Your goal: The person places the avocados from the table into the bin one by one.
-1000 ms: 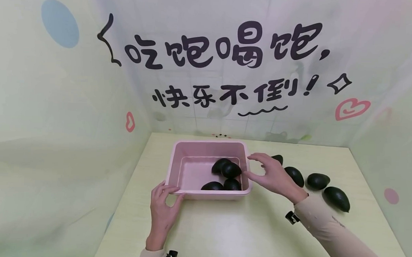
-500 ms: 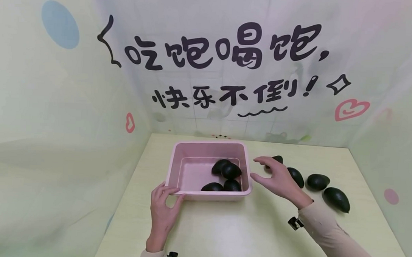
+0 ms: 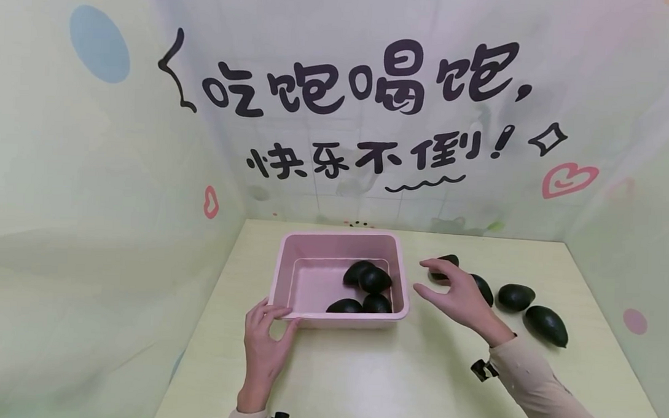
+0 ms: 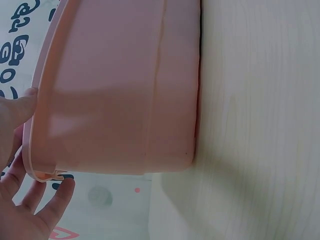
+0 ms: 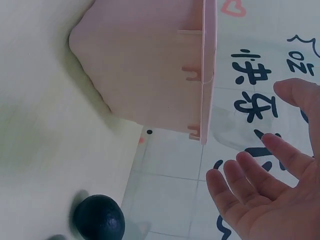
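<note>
A pink plastic bin (image 3: 342, 317) stands on the table, with several dark avocados (image 3: 375, 280) lying toward its right side. My left hand (image 3: 266, 348) holds the bin's front left corner, fingers over the rim and thumb against the front. In the left wrist view, thumb and fingers of the left hand (image 4: 25, 210) meet the rim of the bin (image 4: 110, 90). Right of the bin, my right hand (image 3: 461, 299) hovers with nothing in it, thumb and fingers spread apart. It partly hides the nearest of several avocados (image 3: 516, 297) on the table.
The pale wooden table (image 3: 351, 375) runs up to a printed cloth backdrop (image 3: 340, 197) with black lettering, and similar cloth hangs at both sides. One loose avocado (image 3: 547, 326) lies farthest right. Small dark wrist devices (image 3: 484, 370) sit at the sleeves.
My right hand has drawn back from the bin's right rim toward the loose avocados, still empty. The left hand and the bin keep their places; the avocados have not moved.
</note>
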Demonstrator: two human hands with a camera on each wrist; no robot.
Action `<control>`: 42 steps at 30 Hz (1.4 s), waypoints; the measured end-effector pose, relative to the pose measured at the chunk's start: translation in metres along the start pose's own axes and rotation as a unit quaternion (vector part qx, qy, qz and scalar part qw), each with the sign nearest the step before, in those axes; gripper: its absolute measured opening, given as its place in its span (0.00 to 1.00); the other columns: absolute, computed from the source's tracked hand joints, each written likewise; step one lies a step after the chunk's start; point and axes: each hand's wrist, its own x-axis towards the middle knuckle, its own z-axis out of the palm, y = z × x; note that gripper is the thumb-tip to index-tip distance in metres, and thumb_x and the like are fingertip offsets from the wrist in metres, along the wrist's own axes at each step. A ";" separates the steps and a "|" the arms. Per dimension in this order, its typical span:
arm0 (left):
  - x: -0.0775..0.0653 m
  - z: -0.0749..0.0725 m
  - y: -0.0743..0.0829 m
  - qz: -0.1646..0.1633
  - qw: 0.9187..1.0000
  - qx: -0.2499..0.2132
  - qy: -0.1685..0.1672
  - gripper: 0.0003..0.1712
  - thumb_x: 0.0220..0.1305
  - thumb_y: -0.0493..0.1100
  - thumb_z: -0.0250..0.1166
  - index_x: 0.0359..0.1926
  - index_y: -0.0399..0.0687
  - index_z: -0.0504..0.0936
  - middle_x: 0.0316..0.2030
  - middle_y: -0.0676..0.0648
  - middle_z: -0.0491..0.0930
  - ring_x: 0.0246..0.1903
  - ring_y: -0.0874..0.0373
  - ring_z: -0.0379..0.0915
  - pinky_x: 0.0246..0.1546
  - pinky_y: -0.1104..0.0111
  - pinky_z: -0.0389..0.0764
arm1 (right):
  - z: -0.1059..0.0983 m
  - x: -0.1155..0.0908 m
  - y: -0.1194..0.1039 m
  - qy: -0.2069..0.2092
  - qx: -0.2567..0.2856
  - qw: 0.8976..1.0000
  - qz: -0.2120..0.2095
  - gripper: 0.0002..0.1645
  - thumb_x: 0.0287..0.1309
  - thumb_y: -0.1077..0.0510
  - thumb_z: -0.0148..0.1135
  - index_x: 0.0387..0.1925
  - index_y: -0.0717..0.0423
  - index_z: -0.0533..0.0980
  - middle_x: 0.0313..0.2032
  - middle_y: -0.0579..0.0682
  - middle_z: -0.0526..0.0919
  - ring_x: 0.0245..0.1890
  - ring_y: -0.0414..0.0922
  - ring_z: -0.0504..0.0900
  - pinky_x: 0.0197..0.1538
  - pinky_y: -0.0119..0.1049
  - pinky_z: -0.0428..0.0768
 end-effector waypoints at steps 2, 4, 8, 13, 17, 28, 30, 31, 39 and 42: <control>0.000 0.000 0.000 -0.001 1.000 0.000 0.000 0.16 0.49 0.34 0.84 0.40 0.41 0.89 0.44 0.42 0.85 0.65 0.30 0.72 0.65 0.34 0.74 | 0.000 -0.001 0.001 0.004 0.002 1.000 0.004 0.31 0.67 0.49 0.74 0.66 0.57 0.78 0.65 0.59 0.82 0.62 0.59 0.84 0.64 0.55 0.87; 0.000 0.000 0.000 -0.003 1.000 0.001 -0.001 0.16 0.49 0.34 0.84 0.40 0.41 0.89 0.44 0.42 0.85 0.65 0.31 0.72 0.65 0.34 0.74 | 0.000 -0.001 0.003 0.009 0.006 1.000 0.008 0.31 0.66 0.50 0.74 0.66 0.57 0.78 0.64 0.59 0.83 0.61 0.58 0.85 0.64 0.55 0.87; 0.000 0.000 0.000 -0.007 1.000 0.001 -0.003 0.16 0.49 0.34 0.84 0.40 0.41 0.90 0.44 0.42 0.85 0.65 0.31 0.72 0.66 0.34 0.74 | -0.001 -0.003 0.006 0.015 0.016 1.000 0.018 0.32 0.66 0.50 0.74 0.66 0.58 0.78 0.63 0.59 0.83 0.60 0.58 0.86 0.64 0.55 0.87; 0.000 -0.001 0.000 -0.006 1.000 0.003 -0.003 0.16 0.49 0.34 0.85 0.40 0.42 0.89 0.44 0.42 0.85 0.65 0.31 0.72 0.65 0.34 0.74 | -0.002 -0.005 0.011 0.022 0.015 0.999 0.029 0.31 0.67 0.50 0.73 0.66 0.58 0.78 0.62 0.59 0.84 0.61 0.59 0.84 0.62 0.56 0.88; 0.001 -0.001 0.000 -0.005 1.000 0.004 -0.002 0.16 0.49 0.34 0.85 0.40 0.42 0.89 0.44 0.42 0.85 0.65 0.31 0.72 0.65 0.34 0.75 | -0.002 -0.006 0.017 0.031 0.006 0.999 0.035 0.31 0.67 0.49 0.73 0.66 0.57 0.78 0.62 0.59 0.84 0.62 0.60 0.82 0.61 0.58 0.87; 0.000 0.000 0.000 -0.005 1.000 0.005 -0.002 0.17 0.49 0.34 0.85 0.40 0.41 0.89 0.44 0.41 0.85 0.65 0.30 0.72 0.65 0.33 0.75 | -0.009 -0.015 0.035 0.042 0.019 0.996 0.072 0.34 0.70 0.47 0.70 0.70 0.57 0.75 0.65 0.66 0.80 0.63 0.64 0.83 0.64 0.63 0.85; 0.000 0.000 0.000 -0.006 1.000 0.005 -0.001 0.17 0.49 0.35 0.85 0.40 0.41 0.89 0.44 0.41 0.85 0.65 0.31 0.72 0.65 0.33 0.75 | -0.011 -0.016 0.036 0.040 0.021 0.996 0.080 0.35 0.70 0.46 0.70 0.71 0.57 0.75 0.67 0.67 0.79 0.63 0.66 0.83 0.63 0.63 0.85; 0.000 0.000 0.000 -0.006 1.000 0.005 -0.001 0.17 0.49 0.35 0.85 0.40 0.41 0.89 0.44 0.41 0.85 0.65 0.31 0.72 0.65 0.32 0.75 | -0.012 -0.017 0.037 0.039 0.024 0.996 0.082 0.35 0.70 0.46 0.70 0.71 0.57 0.75 0.68 0.67 0.78 0.63 0.67 0.83 0.63 0.63 0.85; -0.001 0.000 -0.001 -0.005 1.000 0.001 0.001 0.17 0.48 0.34 0.85 0.40 0.41 0.89 0.44 0.41 0.85 0.65 0.31 0.72 0.66 0.33 0.74 | -0.016 -0.021 0.045 0.055 0.025 0.995 0.084 0.33 0.70 0.48 0.70 0.70 0.57 0.76 0.70 0.65 0.77 0.66 0.66 0.80 0.63 0.59 0.87; 0.000 0.001 -0.001 -0.003 1.000 0.000 0.002 0.17 0.48 0.34 0.85 0.40 0.41 0.89 0.44 0.41 0.85 0.65 0.31 0.72 0.65 0.33 0.74 | -0.018 -0.023 0.048 0.060 0.017 0.995 0.083 0.32 0.71 0.49 0.70 0.70 0.57 0.75 0.68 0.65 0.78 0.65 0.66 0.80 0.62 0.58 0.87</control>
